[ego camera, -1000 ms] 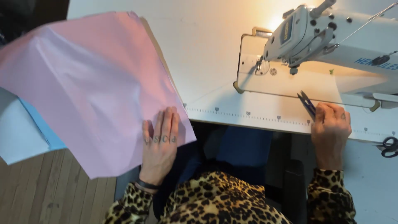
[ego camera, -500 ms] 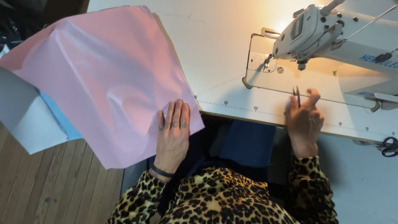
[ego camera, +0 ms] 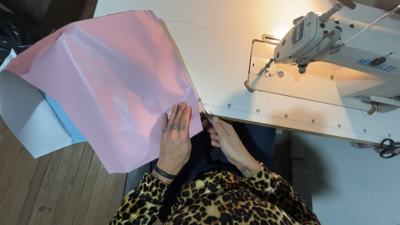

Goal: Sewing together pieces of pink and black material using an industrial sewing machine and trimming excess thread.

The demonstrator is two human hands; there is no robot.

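A large pink sheet of material (ego camera: 112, 83) lies over the left end of the white sewing table (ego camera: 225, 46) and hangs past its front edge. My left hand (ego camera: 175, 133) rests flat on the sheet's lower right part, fingers together. My right hand (ego camera: 225, 139) is at the sheet's right edge, next to the left hand. It grips small dark snips (ego camera: 207, 118), whose tips touch the sheet's corner. Both arms wear leopard-print sleeves.
A white industrial sewing machine (ego camera: 333, 46) stands at the back right under a bright lamp. Black scissors (ego camera: 387, 148) lie at the far right edge. White and blue sheets (ego camera: 37, 121) hang at the left over a wooden floor.
My right hand has carried the snips from near the machine leftward to the pink sheet's right edge. My left hand stays flat on the sheet.
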